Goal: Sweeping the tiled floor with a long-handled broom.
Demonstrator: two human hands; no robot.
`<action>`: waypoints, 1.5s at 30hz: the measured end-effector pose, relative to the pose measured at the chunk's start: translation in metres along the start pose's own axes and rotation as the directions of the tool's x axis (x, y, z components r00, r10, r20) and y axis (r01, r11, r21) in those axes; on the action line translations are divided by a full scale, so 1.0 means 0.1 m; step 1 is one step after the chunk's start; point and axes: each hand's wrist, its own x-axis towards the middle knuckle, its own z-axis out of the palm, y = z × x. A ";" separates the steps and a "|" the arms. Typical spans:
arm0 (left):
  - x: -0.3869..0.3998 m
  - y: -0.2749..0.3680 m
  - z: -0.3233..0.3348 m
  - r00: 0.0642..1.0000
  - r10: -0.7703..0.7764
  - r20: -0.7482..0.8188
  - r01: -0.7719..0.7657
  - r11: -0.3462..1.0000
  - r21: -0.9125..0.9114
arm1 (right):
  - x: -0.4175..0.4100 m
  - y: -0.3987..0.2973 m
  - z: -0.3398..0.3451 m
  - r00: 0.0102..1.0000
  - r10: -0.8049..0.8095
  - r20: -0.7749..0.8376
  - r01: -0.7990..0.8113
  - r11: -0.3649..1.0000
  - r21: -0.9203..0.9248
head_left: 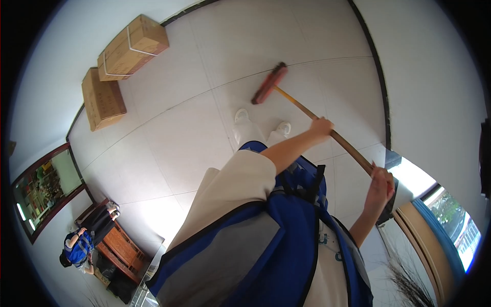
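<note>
A push broom lies slantwise across the view in front of me. Its red head [270,83] has dark bristles and rests on the pale tiled floor just ahead of my white shoes [241,114]. The wooden handle [350,150] runs from the head up towards my right side. My left hand [321,127] is wrapped around the middle of the handle. Higher up, my right hand [381,186] grips the handle near its top end. Part of that end is hidden behind the fingers.
Two cardboard boxes [133,48] [102,99], one strapped, stand against the left wall. A person in a blue vest [79,247] is by wooden furniture [121,245] at lower left. Dry twigs [412,284] and a blue curtain [441,238] are at lower right. A dark skirting [378,73] edges the right wall.
</note>
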 end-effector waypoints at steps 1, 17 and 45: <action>0.09 0.21 0.12 0.999 0.038 -0.015 -0.039 0.997 -0.062 | -0.01 -0.13 -0.11 0.999 -0.047 -0.012 0.047 0.998 -0.034; -0.05 -0.06 -1.75 0.953 0.153 -0.262 -0.180 0.980 -0.082 | 0.93 -0.82 1.29 0.696 -0.541 0.472 0.496 0.837 0.230; -0.48 -3.68 -4.03 0.957 -0.133 -0.258 0.063 0.963 -0.263 | 2.08 -0.09 5.29 0.860 -0.010 0.511 0.090 0.987 -0.131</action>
